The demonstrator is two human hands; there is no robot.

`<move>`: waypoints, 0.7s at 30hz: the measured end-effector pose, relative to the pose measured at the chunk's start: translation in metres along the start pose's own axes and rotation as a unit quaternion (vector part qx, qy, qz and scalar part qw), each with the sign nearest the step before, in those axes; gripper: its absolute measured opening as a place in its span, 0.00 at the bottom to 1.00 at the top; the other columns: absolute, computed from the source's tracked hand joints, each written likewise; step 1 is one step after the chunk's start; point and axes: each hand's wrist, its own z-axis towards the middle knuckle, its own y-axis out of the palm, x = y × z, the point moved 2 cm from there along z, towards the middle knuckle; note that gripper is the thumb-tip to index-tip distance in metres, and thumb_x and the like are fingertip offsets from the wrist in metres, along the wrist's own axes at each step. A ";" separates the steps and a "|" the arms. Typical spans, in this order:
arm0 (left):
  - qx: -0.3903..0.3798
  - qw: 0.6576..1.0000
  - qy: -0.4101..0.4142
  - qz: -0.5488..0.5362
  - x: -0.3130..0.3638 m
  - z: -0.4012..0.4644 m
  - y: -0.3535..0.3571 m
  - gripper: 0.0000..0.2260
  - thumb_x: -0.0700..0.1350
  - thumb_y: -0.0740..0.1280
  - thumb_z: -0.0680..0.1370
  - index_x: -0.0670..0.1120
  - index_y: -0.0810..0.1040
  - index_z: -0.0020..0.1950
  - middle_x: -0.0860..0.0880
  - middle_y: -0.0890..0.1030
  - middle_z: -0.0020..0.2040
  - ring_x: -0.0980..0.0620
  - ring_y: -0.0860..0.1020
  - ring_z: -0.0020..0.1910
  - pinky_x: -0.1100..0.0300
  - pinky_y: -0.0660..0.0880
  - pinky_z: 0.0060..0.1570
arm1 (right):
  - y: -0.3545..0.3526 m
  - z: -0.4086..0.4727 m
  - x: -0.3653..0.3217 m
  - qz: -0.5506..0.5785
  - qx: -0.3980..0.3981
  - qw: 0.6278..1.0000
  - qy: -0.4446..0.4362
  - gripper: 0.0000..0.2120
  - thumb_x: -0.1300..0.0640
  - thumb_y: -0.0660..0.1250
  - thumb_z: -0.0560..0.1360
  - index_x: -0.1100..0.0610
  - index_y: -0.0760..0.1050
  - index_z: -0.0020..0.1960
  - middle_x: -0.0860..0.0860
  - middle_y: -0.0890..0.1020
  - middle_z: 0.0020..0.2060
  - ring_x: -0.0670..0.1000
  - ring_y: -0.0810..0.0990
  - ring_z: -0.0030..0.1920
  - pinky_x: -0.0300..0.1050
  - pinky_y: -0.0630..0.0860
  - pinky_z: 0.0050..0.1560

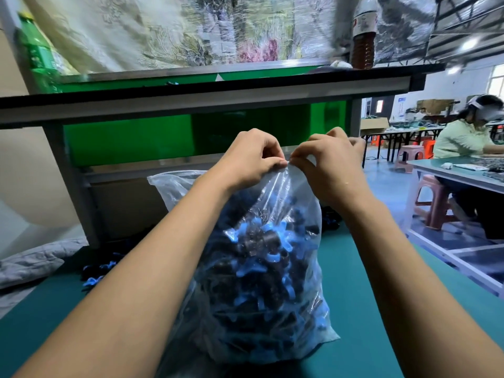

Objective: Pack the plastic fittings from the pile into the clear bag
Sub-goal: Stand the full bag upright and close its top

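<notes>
A clear plastic bag (272,208) stands upright on the teal table (362,309), packed with black and blue plastic fittings (261,257). My left hand (251,159) and my right hand (327,165) both pinch the bag's top edge, fingertips close together above the bag. A loose part of the bag's mouth (171,181) sticks out to the left behind my left forearm. A small pile of loose fittings (101,268) lies on the table at the left, partly hidden by my left arm. More fittings (331,219) lie behind the bag on the right.
A shelf (207,94) with green panels spans above the table, carrying a green bottle (35,50) and a brown bottle (362,39). Grey cloth (32,263) lies at the left edge. A seated person (469,137), pink stools (433,203) and another table (458,170) are at the right.
</notes>
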 end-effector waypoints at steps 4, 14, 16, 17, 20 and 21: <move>0.006 1.000 -0.001 -0.020 -0.009 -0.007 -0.009 0.02 0.43 0.78 0.76 0.47 0.87 0.44 0.50 0.86 0.40 0.54 0.83 0.41 0.61 0.77 0.44 | 0.000 0.002 0.001 0.022 0.018 1.000 -0.005 0.05 0.48 0.72 0.76 0.46 0.84 0.43 0.42 0.80 0.39 0.53 0.72 0.50 0.50 0.56 0.50; 0.015 1.000 0.011 0.013 -0.016 -0.018 -0.011 0.02 0.41 0.74 0.79 0.44 0.86 0.47 0.51 0.83 0.40 0.60 0.77 0.37 0.65 0.71 0.41 | 0.006 0.011 -0.015 0.001 -0.056 0.998 -0.028 0.06 0.43 0.70 0.76 0.44 0.82 0.43 0.43 0.82 0.40 0.53 0.74 0.52 0.50 0.57 0.50; 0.014 1.000 0.010 0.010 -0.017 -0.018 -0.012 0.04 0.44 0.74 0.79 0.44 0.85 0.47 0.51 0.83 0.40 0.57 0.78 0.38 0.63 0.71 0.41 | 0.007 0.011 -0.016 0.012 -0.049 0.998 -0.030 0.07 0.44 0.69 0.77 0.45 0.82 0.44 0.44 0.83 0.40 0.53 0.75 0.51 0.49 0.57 0.49; 0.008 1.000 0.010 0.008 -0.016 -0.019 -0.013 0.05 0.46 0.75 0.79 0.44 0.85 0.47 0.51 0.83 0.40 0.56 0.79 0.39 0.62 0.72 0.41 | 0.007 0.011 -0.016 0.012 -0.044 0.998 -0.031 0.08 0.44 0.69 0.78 0.46 0.83 0.45 0.45 0.83 0.41 0.53 0.76 0.51 0.49 0.57 0.49; 0.004 1.000 0.015 0.008 -0.016 -0.021 -0.015 0.07 0.48 0.78 0.75 0.46 0.86 0.48 0.52 0.85 0.40 0.55 0.82 0.40 0.63 0.76 0.40 | 0.006 0.011 -0.015 0.012 -0.039 0.999 -0.033 0.08 0.46 0.68 0.79 0.48 0.84 0.47 0.47 0.84 0.42 0.54 0.77 0.52 0.50 0.61 0.50; 0.017 1.000 0.020 0.011 -0.016 -0.021 -0.017 0.06 0.47 0.78 0.76 0.45 0.87 0.47 0.52 0.85 0.39 0.56 0.82 0.39 0.63 0.76 0.41 | 0.005 0.011 -0.015 0.016 -0.040 0.998 -0.035 0.08 0.46 0.68 0.79 0.48 0.84 0.47 0.47 0.84 0.42 0.55 0.77 0.52 0.51 0.64 0.52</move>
